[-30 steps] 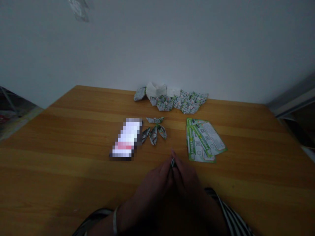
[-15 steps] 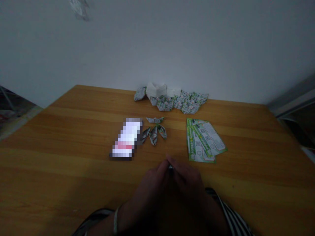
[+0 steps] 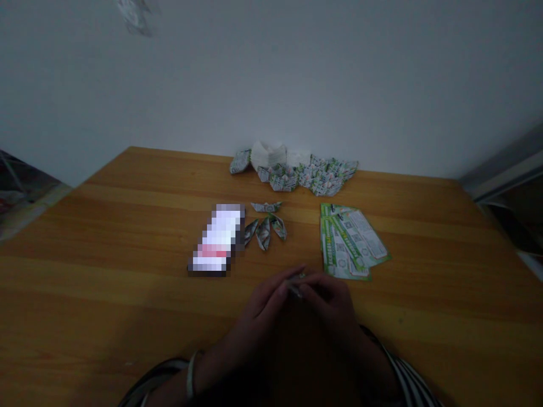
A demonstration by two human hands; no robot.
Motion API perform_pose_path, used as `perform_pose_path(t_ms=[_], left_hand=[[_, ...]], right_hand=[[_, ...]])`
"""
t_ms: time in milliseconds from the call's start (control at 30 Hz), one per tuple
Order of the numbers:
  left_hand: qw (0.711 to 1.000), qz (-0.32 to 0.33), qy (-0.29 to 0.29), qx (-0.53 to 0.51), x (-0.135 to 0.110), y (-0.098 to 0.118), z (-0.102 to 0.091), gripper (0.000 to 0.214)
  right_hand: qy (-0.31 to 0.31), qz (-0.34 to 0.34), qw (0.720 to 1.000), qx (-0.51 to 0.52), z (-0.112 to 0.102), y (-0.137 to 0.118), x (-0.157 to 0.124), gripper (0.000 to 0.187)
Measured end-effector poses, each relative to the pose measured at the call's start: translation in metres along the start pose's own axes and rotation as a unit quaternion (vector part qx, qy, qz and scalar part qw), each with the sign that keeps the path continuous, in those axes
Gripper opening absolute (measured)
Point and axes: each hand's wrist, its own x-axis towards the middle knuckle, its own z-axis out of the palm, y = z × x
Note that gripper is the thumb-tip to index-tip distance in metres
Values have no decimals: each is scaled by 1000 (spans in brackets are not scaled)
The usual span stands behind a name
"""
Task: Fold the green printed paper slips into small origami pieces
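My left hand (image 3: 263, 311) and my right hand (image 3: 331, 305) meet low over the wooden table (image 3: 106, 271), fingertips pinched together on a small folded paper piece (image 3: 296, 288) that is mostly hidden between them. Just beyond the hands lie several small folded paper leaf shapes (image 3: 265, 229). A fanned stack of green printed slips (image 3: 350, 243) lies to the right of my right hand. A bangle shows on my left wrist, a striped sleeve on my right arm.
A flat blurred white-and-pink rectangular object (image 3: 216, 240) lies left of the folded shapes. A heap of folded paper pieces (image 3: 297, 169) sits at the table's far edge against the white wall. The room is dim.
The hands have lowered and tilted, and the paper piece now lies nearly flat between the fingertips instead of standing upright. Nothing else on the table moved.
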Motion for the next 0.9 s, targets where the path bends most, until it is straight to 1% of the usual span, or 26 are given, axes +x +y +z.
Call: perform_pose_path(t_ms=[67, 133, 200, 267, 333, 367, 467, 567, 633, 767, 900], left_hand=[[999, -20, 20, -30, 4, 3, 3, 43], [997, -48, 21, -62, 9, 5, 5, 41], [995, -64, 12, -80, 14, 5, 5, 37], [996, -52, 7, -69, 17, 5, 3, 33], [999, -27, 12, -36, 17, 5, 2, 28], [1000, -16, 17, -12, 17, 5, 1, 25], [996, 19, 50, 74, 14, 4, 1, 15], [984, 56, 70, 157, 11, 2, 1, 14], [973, 73, 77, 206, 9, 0, 2, 14], [950, 102, 75, 286, 5, -4, 2, 18], [934, 131, 62, 326, 0, -4, 3, 18]], right_hand=[[-5, -4, 1000, -19, 3, 1, -2, 10], [-4, -17, 999, -39, 5, 2, -4, 10], [-1, -27, 999, -39, 7, 4, -6, 18], [-8, -32, 999, -28, 7, 5, -6, 31], [-8, -27, 999, -36, 6, 6, -7, 40], [-5, -19, 998, -52, 6, 7, -7, 42], [-10, 4, 994, -105, 7, 6, -7, 34], [-52, 3, 992, -114, 8, 5, -7, 28], [-64, 2, 991, -116, 9, 5, -6, 27], [-53, 20, 988, -143, 11, 8, -7, 26], [-25, 37, 989, -141, 15, 10, -10, 27]])
